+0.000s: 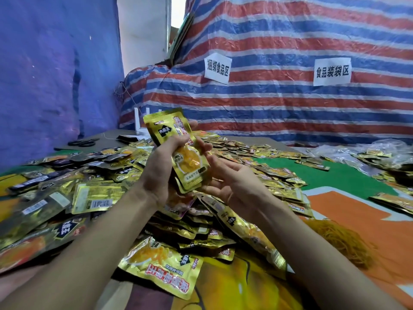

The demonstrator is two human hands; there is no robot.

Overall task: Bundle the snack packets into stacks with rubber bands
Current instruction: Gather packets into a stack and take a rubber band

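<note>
Loose packets (pixel 161 267) underneath; left hand (pixel 164 168) grips a glossy stack (pixel 163 128), right hand (pixel 228 180) slack alongside: unbanded, it may fan apart

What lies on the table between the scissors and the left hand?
Loose snack packets cover that stretch, seen in the head view, from the scissors to the left hand gripping a packet stack.

Gold foil flashing on the held stack of packets (pixel 181 151), with a yellow window and a black badge. Behind it, a tarp (pixel 290 97) striped red, blue and white, carrying white signs (pixel 218 68) with black characters. Right of the stack, green and orange cloth (pixel 348 175) and mustard-orange rubber bands (pixel 342 240).
</note>
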